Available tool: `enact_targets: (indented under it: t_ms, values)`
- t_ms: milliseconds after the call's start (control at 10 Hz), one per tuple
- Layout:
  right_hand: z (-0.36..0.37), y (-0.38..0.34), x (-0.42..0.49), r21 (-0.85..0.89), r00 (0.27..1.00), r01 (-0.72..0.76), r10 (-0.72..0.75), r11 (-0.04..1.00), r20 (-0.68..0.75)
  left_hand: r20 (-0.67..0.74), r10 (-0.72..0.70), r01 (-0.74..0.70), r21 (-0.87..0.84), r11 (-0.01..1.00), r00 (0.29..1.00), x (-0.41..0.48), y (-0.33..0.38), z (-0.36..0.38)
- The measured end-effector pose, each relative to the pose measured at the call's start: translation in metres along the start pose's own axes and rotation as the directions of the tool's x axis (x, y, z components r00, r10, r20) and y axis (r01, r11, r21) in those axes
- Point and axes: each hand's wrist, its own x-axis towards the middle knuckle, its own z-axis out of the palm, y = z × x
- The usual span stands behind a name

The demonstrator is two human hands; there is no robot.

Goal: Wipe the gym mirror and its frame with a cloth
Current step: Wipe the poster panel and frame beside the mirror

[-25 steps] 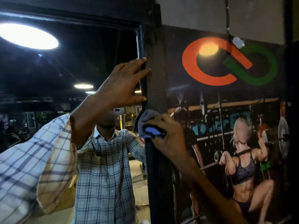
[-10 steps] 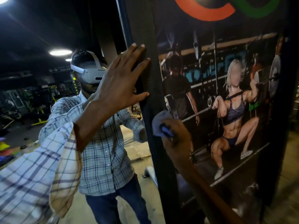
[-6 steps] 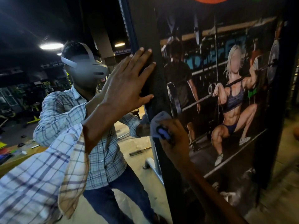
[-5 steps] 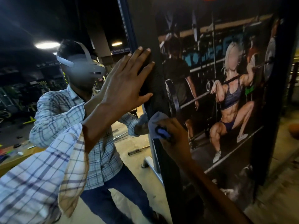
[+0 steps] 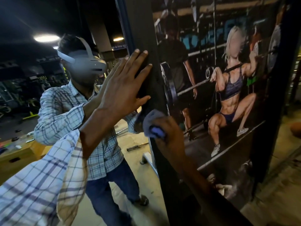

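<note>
The mirror [image 5: 48, 111] fills the left half of the view and reflects a person in a checked shirt and a headset. Its black frame [image 5: 143, 30] runs down the middle as a wide upright strip. My left hand [image 5: 123, 85] lies flat with straight fingers against the mirror's right edge and the frame. My right hand [image 5: 169, 136] grips a bunched blue-grey cloth [image 5: 151, 126] and presses it on the frame, just below my left hand.
Right of the frame hangs a large dark gym poster [image 5: 228, 87] of a person squatting with a barbell. A tan floor [image 5: 276, 185] shows at the lower right. The mirror reflects ceiling lights, a wooden box and a bar on the floor.
My view has tilted down along the frame. My right hand with the cloth has slid down the frame from upper height; my left hand stays flat on the edge, following downward.
</note>
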Motion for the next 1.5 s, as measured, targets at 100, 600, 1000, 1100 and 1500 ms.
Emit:
enact_targets:
  t_ms: [100,600,1000,1100,1500]
  values:
    - [0.005,0.026,-0.015,-0.088,0.990,0.110,-0.101,0.990,0.103,-0.020,-0.052,0.052,-0.003,0.999,0.998,-0.016,0.012,0.011]
    - [0.035,0.046,-0.063,0.016,0.961,0.274,-0.274,0.962,0.031,-0.023,-0.183,0.184,0.058,0.981,0.983,-0.178,0.071,0.079]
    - [0.042,0.093,-0.088,0.059,0.948,0.280,-0.267,0.958,-0.172,-0.077,-0.258,0.264,0.095,0.960,0.963,-0.248,0.111,0.134]
    - [0.056,0.091,-0.105,0.016,0.934,0.343,-0.339,0.939,-0.108,-0.099,-0.266,0.276,0.107,0.955,0.959,-0.263,0.120,0.148]
    - [0.073,0.162,-0.173,0.107,0.920,0.306,-0.265,0.946,-0.289,-0.205,-0.234,0.257,0.094,0.962,0.950,-0.321,0.159,0.203]
